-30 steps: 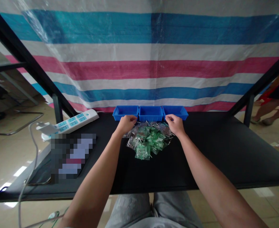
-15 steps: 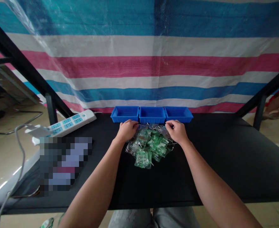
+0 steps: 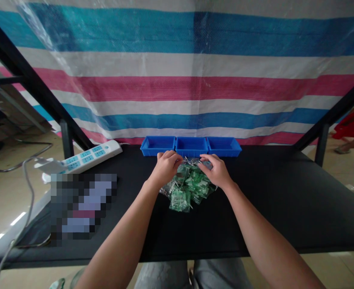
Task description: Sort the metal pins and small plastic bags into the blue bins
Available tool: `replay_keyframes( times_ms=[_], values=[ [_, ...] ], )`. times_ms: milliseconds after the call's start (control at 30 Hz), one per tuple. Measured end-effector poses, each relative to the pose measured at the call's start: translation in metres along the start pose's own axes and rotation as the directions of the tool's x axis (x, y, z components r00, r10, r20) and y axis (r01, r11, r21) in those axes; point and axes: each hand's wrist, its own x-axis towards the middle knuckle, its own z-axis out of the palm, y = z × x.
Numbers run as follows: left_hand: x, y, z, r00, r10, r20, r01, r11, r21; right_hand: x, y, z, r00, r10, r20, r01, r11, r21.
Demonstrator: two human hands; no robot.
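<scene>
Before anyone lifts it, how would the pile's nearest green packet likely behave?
The green packet looks like thin, see-through film, so it's probably floppy. Its shiny surface may be slippery. Its flat shape makes rolling unlikely.

On the flat black tabletop (image 3: 285, 192), three rectangular blue plastic bins (image 3: 191, 153) stand side by side along the far edge, before a white, blue and pink striped plastic sheet (image 3: 195, 88). In front of the middle bin lies a pile of small green and clear plastic packets (image 3: 191, 186), the bare left hand (image 3: 166, 166) and bare right hand (image 3: 217, 170) at its far corners. Well to the left lies a long white plastic power strip (image 3: 89, 157).
</scene>
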Motion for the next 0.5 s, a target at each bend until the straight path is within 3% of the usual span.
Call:
replay_keyframes(
  times_ms=[133, 267, 500],
  values=[
    [-0.003, 0.017, 0.001, 0.991, 0.131, -0.041, -0.130, 0.991, 0.020, -0.001, -0.009, 0.004, 0.994, -0.088, 0.060, 0.085, 0.995, 0.052],
    [-0.005, 0.024, 0.004, 0.986, 0.163, -0.021, -0.163, 0.986, 0.038, -0.001, -0.011, 0.003, 0.992, -0.121, 0.028, 0.119, 0.992, 0.042],
    [-0.007, 0.031, 0.013, 0.980, 0.190, -0.058, -0.196, 0.975, -0.108, -0.002, -0.015, 0.003, 0.997, -0.049, 0.054, 0.049, 0.999, 0.001]
  ],
)
